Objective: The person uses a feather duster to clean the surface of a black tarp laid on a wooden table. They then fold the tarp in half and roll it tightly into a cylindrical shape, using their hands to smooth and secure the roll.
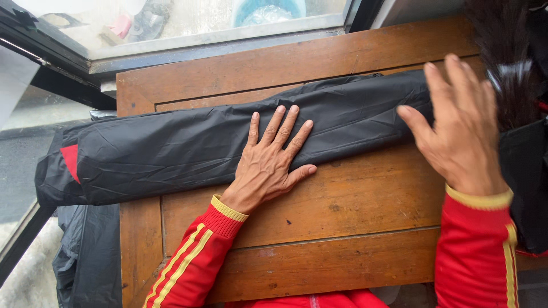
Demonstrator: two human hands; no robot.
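Note:
A black, shiny garment [188, 142] is folded into a long narrow strip and lies across a brown wooden table [342, 228]. Its left end hangs past the table edge and shows a red lining. My left hand [271, 159] lies flat on the strip's near edge, fingers spread, pressing it down. My right hand [459, 125] hovers open over the strip's right end, fingers apart and holding nothing. Both arms wear red sleeves with yellow stripes.
A window frame [217, 43] runs along the table's far side, with a blue tub [268, 10] outside. More black fabric [85, 256] hangs off the table's left side. A dark brush-like tuft [502, 51] and black cloth [528, 188] crowd the right edge.

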